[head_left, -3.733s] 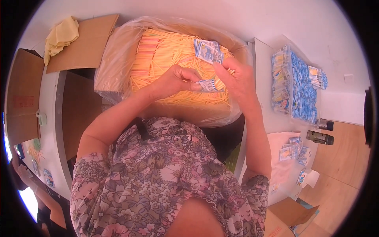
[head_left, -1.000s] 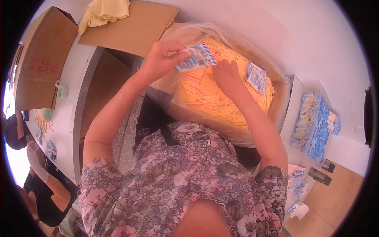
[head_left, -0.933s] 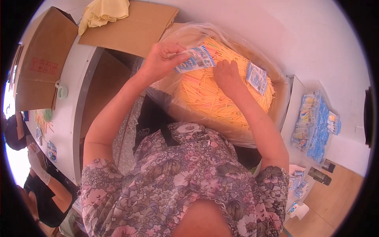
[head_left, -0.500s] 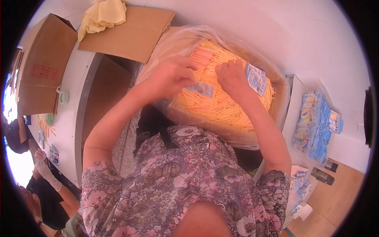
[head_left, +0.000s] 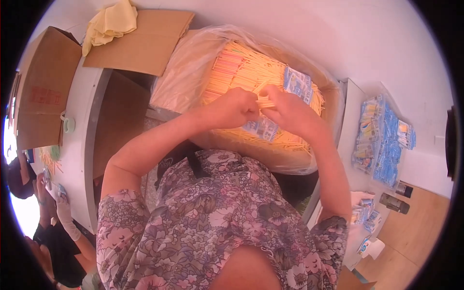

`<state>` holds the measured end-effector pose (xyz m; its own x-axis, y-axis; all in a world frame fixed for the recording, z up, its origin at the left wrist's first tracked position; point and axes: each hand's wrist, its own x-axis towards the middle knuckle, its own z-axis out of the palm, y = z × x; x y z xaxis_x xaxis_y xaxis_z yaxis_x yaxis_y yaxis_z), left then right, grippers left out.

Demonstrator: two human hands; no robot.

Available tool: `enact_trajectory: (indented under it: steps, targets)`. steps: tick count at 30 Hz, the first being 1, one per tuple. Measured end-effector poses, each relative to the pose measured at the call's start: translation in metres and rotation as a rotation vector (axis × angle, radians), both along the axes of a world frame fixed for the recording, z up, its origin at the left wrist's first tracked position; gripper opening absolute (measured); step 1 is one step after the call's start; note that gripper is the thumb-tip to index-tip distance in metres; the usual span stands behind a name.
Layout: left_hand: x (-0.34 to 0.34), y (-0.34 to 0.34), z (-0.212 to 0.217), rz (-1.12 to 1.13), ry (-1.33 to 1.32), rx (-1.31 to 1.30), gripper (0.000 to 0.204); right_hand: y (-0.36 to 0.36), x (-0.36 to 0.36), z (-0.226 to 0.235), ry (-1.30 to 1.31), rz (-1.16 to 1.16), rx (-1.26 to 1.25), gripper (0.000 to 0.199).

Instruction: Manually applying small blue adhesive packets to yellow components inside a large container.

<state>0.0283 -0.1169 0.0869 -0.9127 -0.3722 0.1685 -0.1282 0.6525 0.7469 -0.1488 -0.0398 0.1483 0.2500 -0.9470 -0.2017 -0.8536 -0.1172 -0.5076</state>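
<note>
My left hand [head_left: 239, 107] and my right hand [head_left: 286, 109] meet above a large carton [head_left: 261, 155] lined with clear plastic. Between them runs a small bunch of thin yellow sticks [head_left: 265, 103], with the fingers of both hands closed on its ends. Many loose yellow sticks [head_left: 263, 72], plus a patch of pinkish-red ones [head_left: 227, 62], fill the carton. On the sticks behind my right hand lies a blue-and-clear printed packet [head_left: 298, 83]. A second such packet [head_left: 262, 128] rests just below my hands, partly covered by them.
At the right stands a clear bin [head_left: 384, 140] of blue packets, with loose packets [head_left: 366, 215] nearer me. A cardboard sheet [head_left: 140, 41] bearing a yellow cloth [head_left: 111, 24] lies back left. Further left are a cardboard box [head_left: 48, 87], a tape roll [head_left: 69, 125] and a co-worker's gloved hand [head_left: 63, 208].
My hands were apart and have come together around the bunch of sticks. The packet blurred by my left hand now lies on the sticks below. The whole view has shifted slightly.
</note>
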Motion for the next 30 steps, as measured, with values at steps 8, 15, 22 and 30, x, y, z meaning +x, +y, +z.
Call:
enact_trajectory:
  steps: [8,15,22,30]
  targets:
    - [-0.025,0.031,-0.013,-0.126,0.334,0.411,0.006,0.047,0.008,-0.042,-0.814,-0.586,-0.271,0.024]
    - [-0.038,0.037,-0.021,-0.067,0.293,0.671,0.008,0.088,-0.025,-0.048,-0.426,-0.922,-0.447,0.017]
    - [-0.049,0.038,-0.009,0.059,0.157,0.99,0.013,0.12,-0.041,-0.079,0.081,-0.658,-0.269,0.015]
    - [-0.053,0.038,0.007,0.021,0.143,1.047,0.013,0.127,-0.053,-0.042,-0.706,-0.911,-0.163,0.016]
